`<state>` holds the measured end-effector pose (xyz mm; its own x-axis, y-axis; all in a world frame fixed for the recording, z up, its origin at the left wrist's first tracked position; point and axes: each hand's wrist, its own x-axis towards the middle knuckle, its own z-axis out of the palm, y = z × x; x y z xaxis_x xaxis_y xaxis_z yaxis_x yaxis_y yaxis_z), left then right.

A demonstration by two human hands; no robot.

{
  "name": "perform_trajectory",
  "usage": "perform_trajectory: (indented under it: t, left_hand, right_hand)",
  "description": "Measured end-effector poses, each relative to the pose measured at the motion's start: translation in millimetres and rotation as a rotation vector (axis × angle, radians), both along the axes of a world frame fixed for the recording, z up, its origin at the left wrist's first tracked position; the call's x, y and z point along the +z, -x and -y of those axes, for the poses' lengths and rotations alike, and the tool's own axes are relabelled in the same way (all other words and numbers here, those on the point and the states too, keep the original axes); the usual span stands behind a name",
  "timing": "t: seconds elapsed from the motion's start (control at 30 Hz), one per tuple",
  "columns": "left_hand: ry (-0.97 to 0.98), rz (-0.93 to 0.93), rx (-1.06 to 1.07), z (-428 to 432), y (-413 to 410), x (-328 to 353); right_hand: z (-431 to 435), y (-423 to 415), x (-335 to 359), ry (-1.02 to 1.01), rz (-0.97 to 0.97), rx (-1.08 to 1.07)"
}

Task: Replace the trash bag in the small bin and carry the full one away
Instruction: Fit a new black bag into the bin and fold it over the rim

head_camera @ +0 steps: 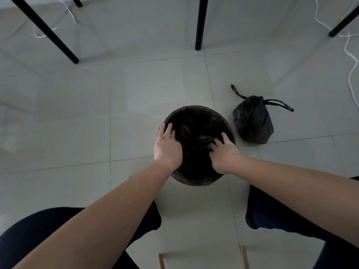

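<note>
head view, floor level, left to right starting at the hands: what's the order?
left hand → right hand → tied bag → white cable. The bin is left out because both hands overlap it.

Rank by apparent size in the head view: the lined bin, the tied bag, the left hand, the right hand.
1. lined bin
2. tied bag
3. left hand and right hand: alike, unranked; nearer the camera, so their place below the bag is unsure.
</note>
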<state>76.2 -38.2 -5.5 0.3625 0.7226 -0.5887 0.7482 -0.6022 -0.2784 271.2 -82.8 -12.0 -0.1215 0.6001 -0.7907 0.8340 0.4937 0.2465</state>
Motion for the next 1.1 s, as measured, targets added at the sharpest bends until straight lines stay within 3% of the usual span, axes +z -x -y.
perform_trajectory:
  t: [0.07, 0.13, 0.23, 0.3, 0.4, 0.5, 0.63, 0.73, 0.83, 0.9, 1.03, 1.1]
  left_hand:
    - [0.007, 0.089, -0.054, 4.5, -2.3, -0.8]
    - [0.044, 0.056, -0.068, 12.0, -4.6, -0.7]
    - [0.066, -0.129, 0.021, 12.8, 0.4, 6.1]
    - [0.066, -0.138, 0.030, 6.1, 8.0, 11.0]
    - [0.005, 0.026, 0.033, -6.8, 13.3, 13.9]
    - [-0.069, 0.339, 0.206, -18.3, 13.4, 23.0]
    - [-0.099, 0.782, 0.835, -22.0, 26.4, 47.9]
    - [0.009, 0.702, 1.100, -18.3, 43.8, 53.1]
    - [0.438, 0.691, 1.383, -10.0, 53.1, 51.8]
    - [0.620, 0.759, 1.481, -1.3, 50.6, 54.6]
    - [0.609, 0.844, 1.497, -7.5, 45.1, 54.8]
    - [0.580, 0.924, 1.525, -17.1, 47.7, 56.1]
  right_hand:
    - [-0.4, -3.5, 0.8, -0.155, -0.177, 0.070]
    - [-5.1, -11.4, -1.0, -0.235, -0.202, 0.089]
    - [-11.0, -24.0, -2.7, -0.163, 0.025, 0.011]
    - [-10.6, -29.4, -2.0, -0.093, 0.129, -0.023]
    - [-5.1, -29.4, 2.8, -0.136, 0.048, -0.043]
    - [-4.0, -31.1, 13.3, -0.399, -0.283, -0.084]
    - [-10.5, -47.1, 25.4, -0.681, -0.515, -0.434]
    - [-15.0, -56.6, 25.0, -0.683, -0.624, -0.857]
    - [-16.3, -64.7, 21.6, -0.557, -0.741, -1.130]
    - [-12.0, -64.3, 20.5, -0.509, -0.781, -1.185]
    - [-3.7, -58.0, 16.8, -0.534, -0.748, -1.356]
    - [-0.7, -53.7, 18.5, -0.439, -0.716, -1.529]
